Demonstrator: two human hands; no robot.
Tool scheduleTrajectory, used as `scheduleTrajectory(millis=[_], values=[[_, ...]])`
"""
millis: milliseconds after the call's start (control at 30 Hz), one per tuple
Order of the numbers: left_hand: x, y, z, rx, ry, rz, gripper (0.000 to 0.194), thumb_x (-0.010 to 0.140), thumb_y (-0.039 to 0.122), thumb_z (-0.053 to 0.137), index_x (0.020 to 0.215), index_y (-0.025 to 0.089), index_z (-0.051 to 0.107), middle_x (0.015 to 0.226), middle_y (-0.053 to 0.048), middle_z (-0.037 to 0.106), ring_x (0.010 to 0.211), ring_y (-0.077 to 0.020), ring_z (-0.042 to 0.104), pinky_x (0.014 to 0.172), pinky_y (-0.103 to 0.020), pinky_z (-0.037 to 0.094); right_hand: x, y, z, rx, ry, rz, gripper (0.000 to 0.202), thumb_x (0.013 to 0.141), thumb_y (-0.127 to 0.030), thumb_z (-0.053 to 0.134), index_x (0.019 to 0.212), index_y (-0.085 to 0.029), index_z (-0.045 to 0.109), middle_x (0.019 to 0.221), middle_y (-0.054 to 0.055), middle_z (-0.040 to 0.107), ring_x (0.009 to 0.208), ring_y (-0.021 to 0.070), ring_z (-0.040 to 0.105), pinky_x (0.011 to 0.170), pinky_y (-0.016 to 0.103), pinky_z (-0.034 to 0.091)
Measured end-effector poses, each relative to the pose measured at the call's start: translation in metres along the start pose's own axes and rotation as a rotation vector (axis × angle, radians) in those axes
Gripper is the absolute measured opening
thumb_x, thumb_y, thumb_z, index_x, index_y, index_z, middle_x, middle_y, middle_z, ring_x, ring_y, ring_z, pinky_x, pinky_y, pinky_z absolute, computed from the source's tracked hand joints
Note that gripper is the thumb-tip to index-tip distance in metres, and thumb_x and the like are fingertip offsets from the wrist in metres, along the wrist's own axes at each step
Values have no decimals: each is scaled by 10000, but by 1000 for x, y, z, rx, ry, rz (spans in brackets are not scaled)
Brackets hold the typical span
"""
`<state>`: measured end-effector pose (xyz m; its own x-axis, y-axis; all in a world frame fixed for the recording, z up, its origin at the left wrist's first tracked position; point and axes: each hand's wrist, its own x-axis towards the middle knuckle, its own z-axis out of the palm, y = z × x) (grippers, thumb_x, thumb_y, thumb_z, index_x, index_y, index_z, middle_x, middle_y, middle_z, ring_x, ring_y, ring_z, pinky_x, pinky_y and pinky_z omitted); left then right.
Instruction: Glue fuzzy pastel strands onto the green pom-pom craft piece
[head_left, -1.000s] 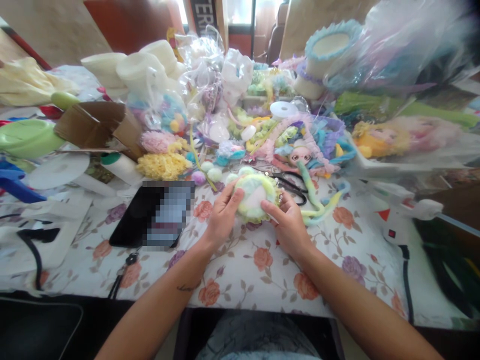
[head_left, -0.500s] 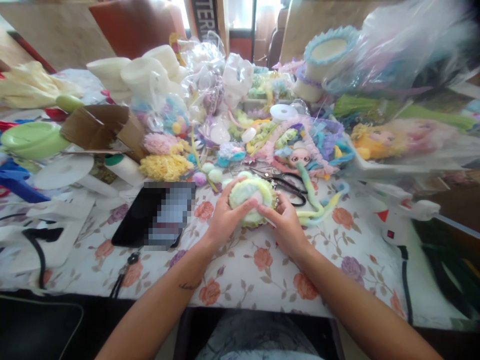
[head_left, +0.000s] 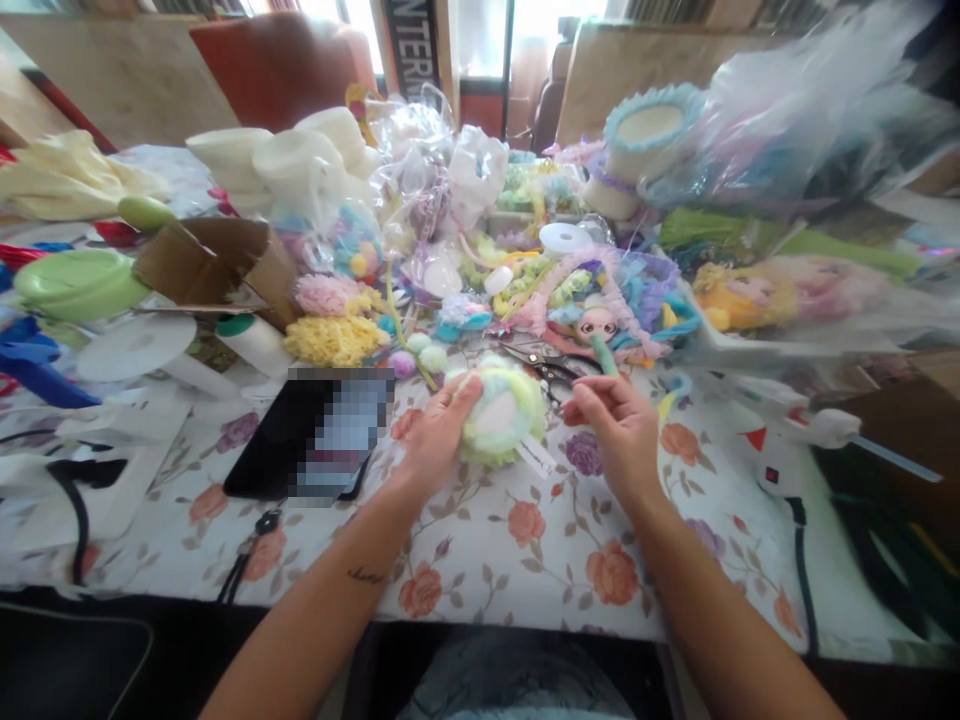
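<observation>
gripping the round, fluffy yellow-green piece [head_left: 501,410] by its left rim over the white floral cloth [head_left: 480,545], the left hand [head_left: 439,425] probably leaves its face exposed; the right hand [head_left: 621,425] curls apart, contents unclear.

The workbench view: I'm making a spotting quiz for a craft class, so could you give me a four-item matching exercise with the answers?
1. Fluffy disc
2. Scissors
3. Cardboard box
4. Round plastic container

A. Brown, open at the top
B. Light green, at the far left
C. Held in the left hand
D. Dark-handled, on the tablecloth just beyond the hands

Pairs: 1-C, 2-D, 3-A, 4-B
</observation>
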<state>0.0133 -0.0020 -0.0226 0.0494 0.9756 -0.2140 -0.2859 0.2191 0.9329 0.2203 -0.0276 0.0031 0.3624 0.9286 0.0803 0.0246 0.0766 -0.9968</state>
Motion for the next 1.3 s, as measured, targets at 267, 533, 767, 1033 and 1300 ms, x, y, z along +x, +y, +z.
scheduleTrajectory(millis=[267,533,767,1033,1300], values=[[-6,12,6,-78,-44,-98,684,814,761,751,1240,226,755,1207,-116,810,1318,-386,683,1003,-449,628,-3,9,9,297,-270,449,580,665,-648,933,1026,-240,735,779,8,744,694,193,730,606,307,630],[-17,18,11,363,-156,160,606,750,520,907,1234,186,765,1304,-112,783,1247,-345,705,1088,-416,540,-15,12,14,382,-446,510,698,672,-441,999,1241,-274,631,1026,16,809,786,204,767,612,276,600],[-11,11,6,315,-227,149,746,923,783,615,1357,189,737,1463,-143,703,1377,-368,624,1158,-449,481,-15,18,15,289,-408,487,771,678,-354,996,1333,-277,597,939,-15,812,725,174,752,638,260,606],[-10,5,3,243,-219,151,1078,792,505,910,1692,334,342,1722,-124,425,1544,-393,449,1239,-507,416,-17,10,20,365,-226,338,642,682,-388,968,1217,-271,633,1086,25,826,951,249,796,823,345,645],[-11,4,8,173,-254,130,859,940,414,730,1697,291,342,1720,-111,448,1547,-358,459,1261,-482,396,-20,11,21,385,-165,322,710,678,-374,972,1281,-285,607,1155,30,819,1017,263,791,848,355,648]])
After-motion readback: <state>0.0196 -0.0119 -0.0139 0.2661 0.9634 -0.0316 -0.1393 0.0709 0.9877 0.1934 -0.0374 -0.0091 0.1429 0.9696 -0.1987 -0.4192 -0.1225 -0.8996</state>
